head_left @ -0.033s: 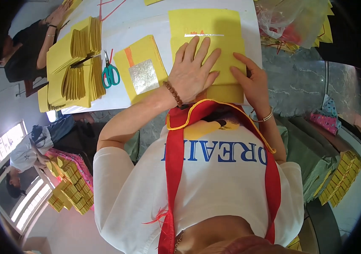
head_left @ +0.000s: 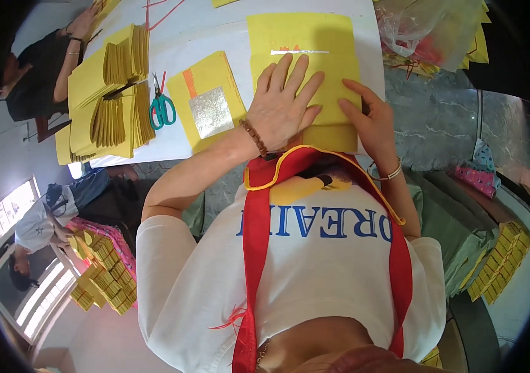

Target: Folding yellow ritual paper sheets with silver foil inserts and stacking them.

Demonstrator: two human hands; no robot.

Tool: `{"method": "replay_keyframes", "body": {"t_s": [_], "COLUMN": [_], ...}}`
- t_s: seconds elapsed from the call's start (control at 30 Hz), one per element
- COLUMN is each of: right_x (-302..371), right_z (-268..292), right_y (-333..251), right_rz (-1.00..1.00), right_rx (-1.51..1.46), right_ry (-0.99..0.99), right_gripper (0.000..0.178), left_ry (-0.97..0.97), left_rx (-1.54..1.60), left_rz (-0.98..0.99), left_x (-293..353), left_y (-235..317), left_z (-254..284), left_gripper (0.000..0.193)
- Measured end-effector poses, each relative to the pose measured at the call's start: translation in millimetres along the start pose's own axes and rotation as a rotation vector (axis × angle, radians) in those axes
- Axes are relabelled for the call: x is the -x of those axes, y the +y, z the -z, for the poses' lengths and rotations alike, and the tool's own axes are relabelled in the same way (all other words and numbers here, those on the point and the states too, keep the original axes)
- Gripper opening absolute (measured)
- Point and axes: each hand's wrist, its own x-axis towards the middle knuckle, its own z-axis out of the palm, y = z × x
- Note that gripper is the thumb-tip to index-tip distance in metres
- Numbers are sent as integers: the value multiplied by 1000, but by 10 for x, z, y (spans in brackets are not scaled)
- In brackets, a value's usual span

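Observation:
A sheet of yellow paper (head_left: 302,31) lies on the white table in front of me, with a folded or layered lower part and a thin shiny strip across it. My left hand (head_left: 287,99) rests flat on it, fingers spread. At the paper's right edge is my right hand (head_left: 370,115), its thumb and forefinger apart and touching the sheet; its other fingers are partly hidden. Left of my left hand lies a stack of yellow paper (head_left: 224,81) bearing a silver square (head_left: 212,112) and an orange stripe.
Teal-handled scissors (head_left: 163,110) lie beside fanned yellow paper bundles (head_left: 113,93) at the left. A clear plastic bag (head_left: 429,31) sits at the far right. Another person (head_left: 44,74) is at the table's left; one more (head_left: 41,227) works by stacked yellow bundles (head_left: 113,267).

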Motion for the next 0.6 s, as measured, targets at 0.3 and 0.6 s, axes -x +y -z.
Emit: {"method": "replay_keyframes", "body": {"t_s": [0.3, 0.6], "right_x": [309, 336], "right_z": [60, 16], "right_y": [-8, 129], "right_rz": [673, 615], "right_rx": [818, 879], "right_ry": [-291, -361], "right_gripper": [48, 45], "left_ry": [-40, 15], "left_rx": [54, 390], "left_rz": [61, -113], "left_x": [22, 131], "left_y": [-24, -144], "left_z": [-64, 70], "left_gripper": [49, 44]}}
